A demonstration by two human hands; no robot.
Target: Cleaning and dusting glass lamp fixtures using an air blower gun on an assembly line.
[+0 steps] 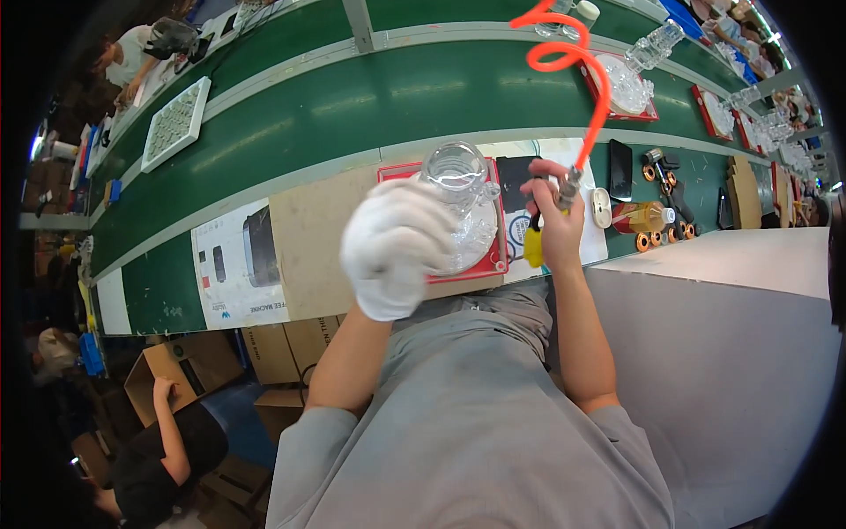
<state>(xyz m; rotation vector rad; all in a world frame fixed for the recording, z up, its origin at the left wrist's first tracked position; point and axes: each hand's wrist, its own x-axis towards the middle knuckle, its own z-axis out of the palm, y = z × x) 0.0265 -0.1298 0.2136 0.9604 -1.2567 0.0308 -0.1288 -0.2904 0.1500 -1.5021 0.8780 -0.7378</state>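
Note:
My left hand (397,242), in a white glove, is curled round the side of a clear glass jar (454,166); its fingers are slightly blurred and hide part of the jar. The round mouth faces up toward me. Beneath it, a clear glass dish (476,238) lies in a red tray (493,263) at the bench's near edge. To the right, my bare right hand (557,216) grips an air blow gun (534,245) with a yellow part and a metal hose fitting. An orange coiled air hose (599,115) runs up from the fitting.
Cardboard (322,234) covers the bench left of the tray. At right lie a black phone (620,170), a bottle of amber liquid (641,217) and several metal fittings (661,167). More glassware in a red tray (621,88) sits on the green conveyor (423,97). Other people work nearby.

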